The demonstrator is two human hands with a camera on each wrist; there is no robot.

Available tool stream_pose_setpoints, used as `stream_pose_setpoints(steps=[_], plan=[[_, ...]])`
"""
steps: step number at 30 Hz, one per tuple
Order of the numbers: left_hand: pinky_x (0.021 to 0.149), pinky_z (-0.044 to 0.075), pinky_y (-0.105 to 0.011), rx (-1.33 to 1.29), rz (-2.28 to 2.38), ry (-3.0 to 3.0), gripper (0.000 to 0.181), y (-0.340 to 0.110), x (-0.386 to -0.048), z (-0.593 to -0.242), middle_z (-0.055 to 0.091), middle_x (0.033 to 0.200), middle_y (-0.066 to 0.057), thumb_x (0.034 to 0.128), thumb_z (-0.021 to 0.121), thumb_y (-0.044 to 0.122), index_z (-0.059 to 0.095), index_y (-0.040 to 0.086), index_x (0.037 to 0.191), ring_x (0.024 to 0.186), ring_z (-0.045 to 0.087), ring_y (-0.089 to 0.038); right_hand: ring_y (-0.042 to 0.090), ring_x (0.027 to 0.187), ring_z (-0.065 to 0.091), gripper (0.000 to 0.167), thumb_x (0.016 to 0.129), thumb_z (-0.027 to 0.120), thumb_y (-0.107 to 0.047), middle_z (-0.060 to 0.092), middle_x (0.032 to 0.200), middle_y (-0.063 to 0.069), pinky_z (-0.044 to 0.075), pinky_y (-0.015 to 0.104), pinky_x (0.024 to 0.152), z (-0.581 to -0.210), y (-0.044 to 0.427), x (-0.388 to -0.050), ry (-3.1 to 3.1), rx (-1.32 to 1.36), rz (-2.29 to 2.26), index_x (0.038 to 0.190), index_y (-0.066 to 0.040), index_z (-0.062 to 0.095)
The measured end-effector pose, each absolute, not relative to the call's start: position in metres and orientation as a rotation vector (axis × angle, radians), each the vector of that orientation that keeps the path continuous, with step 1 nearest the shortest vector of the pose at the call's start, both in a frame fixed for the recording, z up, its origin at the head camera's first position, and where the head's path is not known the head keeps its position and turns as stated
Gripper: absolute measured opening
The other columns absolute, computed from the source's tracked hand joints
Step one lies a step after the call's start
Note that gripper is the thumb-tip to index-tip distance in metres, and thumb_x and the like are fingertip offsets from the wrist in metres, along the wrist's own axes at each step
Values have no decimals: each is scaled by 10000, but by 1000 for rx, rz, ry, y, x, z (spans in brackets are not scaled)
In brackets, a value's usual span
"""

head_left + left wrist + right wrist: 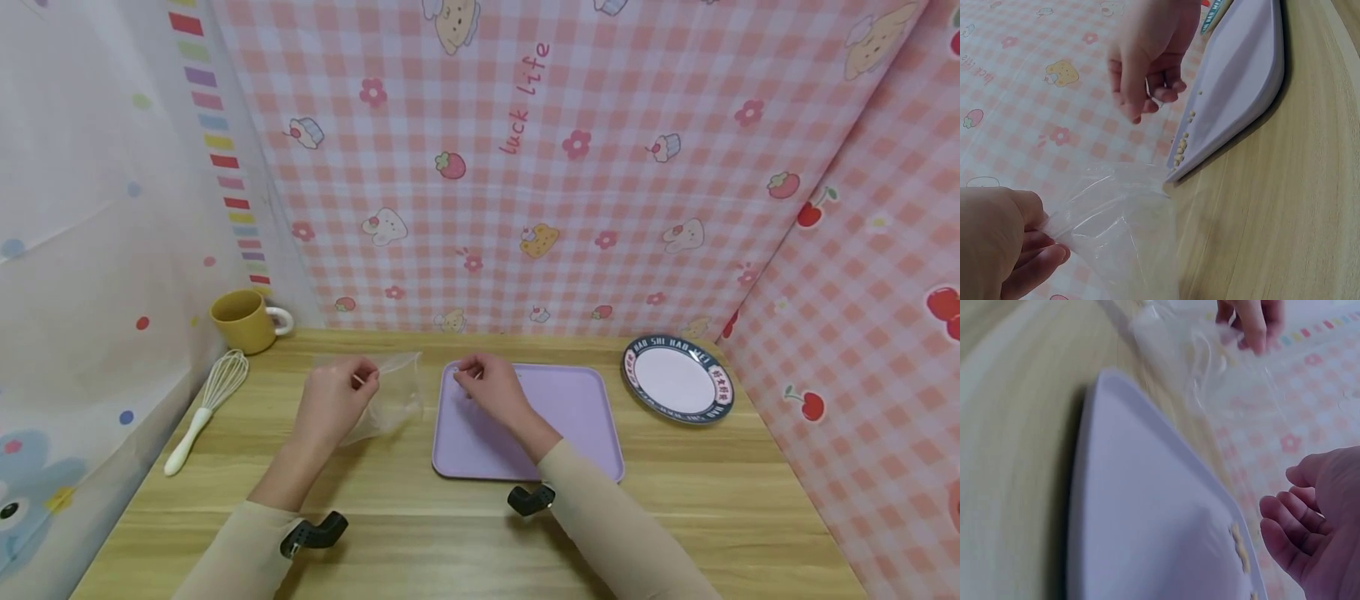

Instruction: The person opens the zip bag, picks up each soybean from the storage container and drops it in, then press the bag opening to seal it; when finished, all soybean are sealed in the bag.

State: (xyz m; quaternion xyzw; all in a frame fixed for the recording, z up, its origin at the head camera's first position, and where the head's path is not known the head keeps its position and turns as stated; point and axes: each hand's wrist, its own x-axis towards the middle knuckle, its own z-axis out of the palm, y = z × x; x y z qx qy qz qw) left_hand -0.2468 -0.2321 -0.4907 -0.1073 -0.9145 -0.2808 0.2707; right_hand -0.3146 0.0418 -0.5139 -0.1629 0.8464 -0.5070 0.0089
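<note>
My left hand [335, 400] pinches the rim of a clear plastic bag [397, 392] between thumb and fingers. The bag hangs down toward the wooden table, and its contents are hard to make out. My right hand [491, 387] hovers over the back left corner of a lilac tray [570, 425]. Its fingers are loosely bent, with the thumb apart from them in the right wrist view, and I see nothing clearly held there. Several small pale yellow beans [1181, 147], like soybeans, lie along the tray's back edge below this hand.
At the back left stands a mustard mug [243, 323] with a white handle. A whisk [206, 408] with a white handle lies in front of it. A plate [675, 379] with a dark patterned rim sits at the back right. Patterned cloth walls [487, 208] border the wooden table [420, 533].
</note>
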Motion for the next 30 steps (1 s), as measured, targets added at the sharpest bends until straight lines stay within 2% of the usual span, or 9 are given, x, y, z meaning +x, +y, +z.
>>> stream_pose_setpoints(steps=[5,19,24,30], plan=[[649,617,-440,-288,-778,-2455,38,-232,-247,-491,777,822,-71,948,788,48,796,49,911,703,743,-209,130,686,655,108,1001,802,-93,708,872,33,543,267,580,-518,68,-326,2730,-516,-1473,1074,-27,758],[637,615,-425,-273,-794,-2481,40,-232,-246,-491,782,837,-79,960,774,40,801,45,932,706,741,-202,159,791,644,136,983,802,-47,698,886,30,545,320,720,-531,131,-342,2843,-533,-1281,1106,-12,756],[640,610,-417,-267,-802,-2487,43,-232,-246,-490,783,840,-79,960,770,30,801,45,934,708,736,-197,177,827,644,130,981,797,-49,693,883,25,539,364,780,-536,143,-345,2874,-525,-1248,1102,-26,758],[649,606,-416,-252,-821,-2493,45,-232,-245,-488,782,843,-79,955,770,25,801,52,935,727,731,-199,180,832,639,145,976,801,-41,688,879,21,535,364,793,-541,146,-350,2899,-512,-1224,1116,-28,765]])
